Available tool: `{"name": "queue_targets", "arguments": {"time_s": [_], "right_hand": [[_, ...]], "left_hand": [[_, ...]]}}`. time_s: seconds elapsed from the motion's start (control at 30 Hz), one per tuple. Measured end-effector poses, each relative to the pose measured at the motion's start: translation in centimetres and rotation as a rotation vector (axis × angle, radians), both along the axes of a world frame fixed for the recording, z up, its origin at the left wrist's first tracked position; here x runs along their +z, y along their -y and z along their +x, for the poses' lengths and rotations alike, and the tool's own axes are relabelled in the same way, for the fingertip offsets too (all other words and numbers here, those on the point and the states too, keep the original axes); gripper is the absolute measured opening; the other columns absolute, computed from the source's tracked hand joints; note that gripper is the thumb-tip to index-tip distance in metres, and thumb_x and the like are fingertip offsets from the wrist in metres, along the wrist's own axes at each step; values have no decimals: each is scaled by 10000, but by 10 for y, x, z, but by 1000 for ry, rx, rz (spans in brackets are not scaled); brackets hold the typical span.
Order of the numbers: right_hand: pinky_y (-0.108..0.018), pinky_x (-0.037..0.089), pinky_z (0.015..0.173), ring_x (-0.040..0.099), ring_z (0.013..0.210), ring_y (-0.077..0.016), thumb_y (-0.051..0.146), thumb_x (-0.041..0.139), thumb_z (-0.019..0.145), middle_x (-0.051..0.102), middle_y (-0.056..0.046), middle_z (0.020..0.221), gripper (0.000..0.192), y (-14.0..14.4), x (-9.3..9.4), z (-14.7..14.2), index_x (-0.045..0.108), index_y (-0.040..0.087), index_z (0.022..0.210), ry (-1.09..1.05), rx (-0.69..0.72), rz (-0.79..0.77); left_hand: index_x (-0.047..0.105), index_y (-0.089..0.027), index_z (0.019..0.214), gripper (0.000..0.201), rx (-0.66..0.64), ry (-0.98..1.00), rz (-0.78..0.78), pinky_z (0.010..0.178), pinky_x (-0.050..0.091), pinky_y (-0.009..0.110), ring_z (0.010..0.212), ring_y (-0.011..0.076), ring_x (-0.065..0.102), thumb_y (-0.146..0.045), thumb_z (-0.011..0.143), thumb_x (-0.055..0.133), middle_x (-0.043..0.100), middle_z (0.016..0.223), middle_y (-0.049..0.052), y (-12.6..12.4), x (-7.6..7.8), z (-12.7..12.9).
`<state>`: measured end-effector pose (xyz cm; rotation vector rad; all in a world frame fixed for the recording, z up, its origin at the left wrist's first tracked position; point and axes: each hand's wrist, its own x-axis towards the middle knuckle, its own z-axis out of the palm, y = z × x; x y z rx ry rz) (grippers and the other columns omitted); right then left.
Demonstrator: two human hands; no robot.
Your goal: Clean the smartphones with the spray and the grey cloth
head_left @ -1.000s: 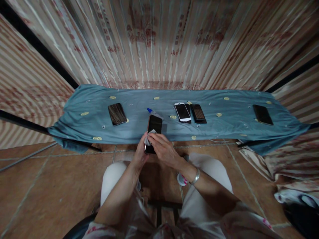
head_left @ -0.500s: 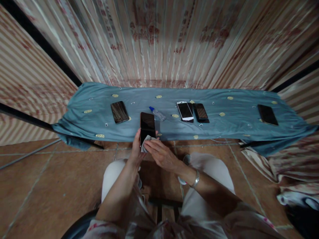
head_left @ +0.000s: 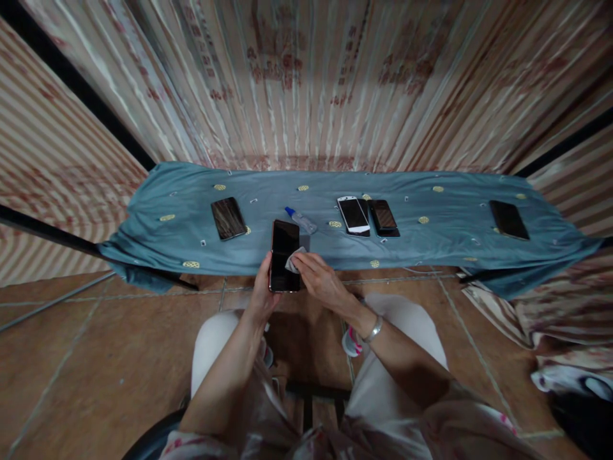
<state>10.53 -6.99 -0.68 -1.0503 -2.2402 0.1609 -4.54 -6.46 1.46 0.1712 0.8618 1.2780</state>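
A black smartphone (head_left: 283,246) is held upright by my left hand (head_left: 262,287), which is closed around its left side and lower back. Its dark screen faces me. My right hand (head_left: 322,279) pinches a small pale cloth (head_left: 295,260), and the cloth lies against the right edge of the screen. Just behind the phone, a clear bottle with a blue cap (head_left: 302,220) rests on its side on the blue cloth-covered table (head_left: 268,185). The fingers of my left hand behind the phone are hidden.
One dark phone (head_left: 228,218) lies to the left. Right of the bottle, a white phone (head_left: 353,214) and a black phone (head_left: 384,215) each overlap another dark device. Another dark phone (head_left: 509,220) is at the far right. A striped curtain (head_left: 306,83) hangs behind.
My right hand has moved the cloth from the phone's lower part up and right to the screen's right edge. The phone has tilted slightly, and its bottom edge now shows.
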Motion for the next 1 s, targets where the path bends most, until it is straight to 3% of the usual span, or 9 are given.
{"name": "queue_targets", "arguments": {"time_s": [0.13,0.23,0.37,0.5,0.67,1.0], "right_hand": [[-402,485,1025,573,1155,-232,108,384,944,650,-125,1248,389,-23,1,11,639,157,1234,-114,-75,-86],[-375,493,976,629,1064,-224,158,446,903,707,-83,1133,319,-46,2,22,714,194,1072,-384,-225,-202],[-294,516,697,640,714,-175,215,517,789,705,-4,760,224,-69,5,32,730,180,849,-842,-359,-498],[-215,434,564,539,562,-109,233,580,682,602,51,570,100,-77,11,31,666,182,678,-1150,-320,-725],[-200,398,536,520,536,-91,275,657,607,582,56,540,100,-75,16,28,606,191,587,-1257,-180,-878],[-219,461,623,611,684,-119,316,750,581,690,25,696,163,-74,13,27,714,211,701,-1254,-157,-798]], "left_hand": [[643,-117,1195,363,-174,39,18,894,568,392,921,217,728,-326,979,439,765,992,86,5,0,2],[550,-131,1323,443,-297,64,44,876,578,461,966,253,724,-378,989,395,743,1091,122,8,-1,2],[550,-109,1315,465,-353,42,26,836,593,464,973,275,723,-381,1000,343,741,1089,141,12,0,3],[583,-77,1278,491,-407,15,37,816,599,439,1024,288,708,-376,1005,303,752,1026,161,15,3,6],[580,-79,1291,488,-423,10,13,796,602,435,1038,302,703,-373,1000,322,760,977,161,16,2,7],[623,-80,1216,482,-409,9,62,777,604,427,1012,301,709,-389,996,325,752,996,170,15,5,10]]}}
